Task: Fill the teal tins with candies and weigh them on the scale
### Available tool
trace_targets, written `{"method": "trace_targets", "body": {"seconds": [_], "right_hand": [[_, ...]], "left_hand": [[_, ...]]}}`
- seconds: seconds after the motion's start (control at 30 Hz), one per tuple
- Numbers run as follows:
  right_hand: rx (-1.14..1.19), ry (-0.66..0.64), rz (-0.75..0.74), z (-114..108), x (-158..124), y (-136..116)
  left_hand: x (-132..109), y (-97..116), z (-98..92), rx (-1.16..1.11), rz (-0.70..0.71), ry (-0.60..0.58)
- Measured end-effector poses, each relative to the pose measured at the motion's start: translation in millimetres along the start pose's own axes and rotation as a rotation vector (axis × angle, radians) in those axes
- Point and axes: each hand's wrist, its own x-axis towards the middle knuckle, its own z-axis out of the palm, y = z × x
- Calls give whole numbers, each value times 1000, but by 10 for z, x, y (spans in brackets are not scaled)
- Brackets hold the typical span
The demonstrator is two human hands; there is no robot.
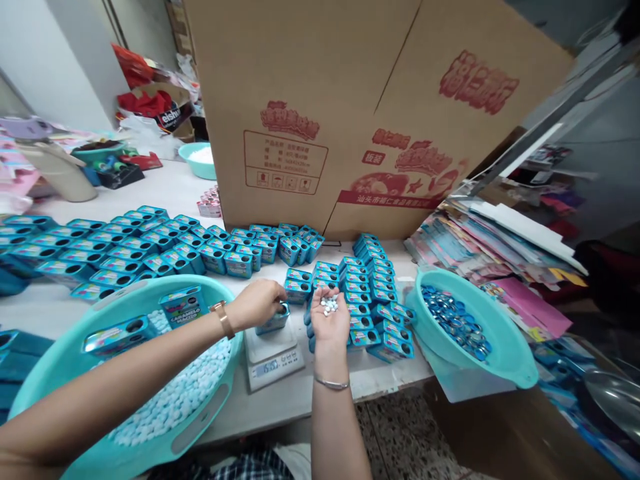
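My left hand [257, 303] is curled, fingers pinched over the opening of a small blue tin [274, 322] that stands on a white digital scale [273, 357]. What the fingertips hold is hidden. My right hand [330, 317] lies palm up beside it, fingers cupped loosely around a small heap of white candy pellets [329, 306]. A teal basin [70, 363] at the near left holds many white pellets [180, 393] and two blue tins. A gold watch sits on the left wrist, a thin bangle on the right.
Rows of blue tins [115, 250] cover the table left and centre, with more stacked by the right hand [373, 293]. A second teal basin [505, 347] at right holds blue lids. A large cardboard box [350, 100] stands behind. Printed sheets [480, 247] pile at right.
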Motion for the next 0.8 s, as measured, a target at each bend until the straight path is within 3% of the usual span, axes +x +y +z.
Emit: {"method": "trace_targets", "body": {"seconds": [0.17,0.3,0.67,0.8], "right_hand": [[-52,-39,-23,-24,0,-35],[-87,-31,-39,-44,17,-46],[-115,-45,-46,-37,20,-7],[-95,-132,3,-28,-19,20]], "left_hand": [[-62,-88,-219,-214,-39,108],[-141,-174,-316,-332,-73,118],[-269,-192,-239,-385,-81,47],[-245,-143,-175,-376,-44,16]]}}
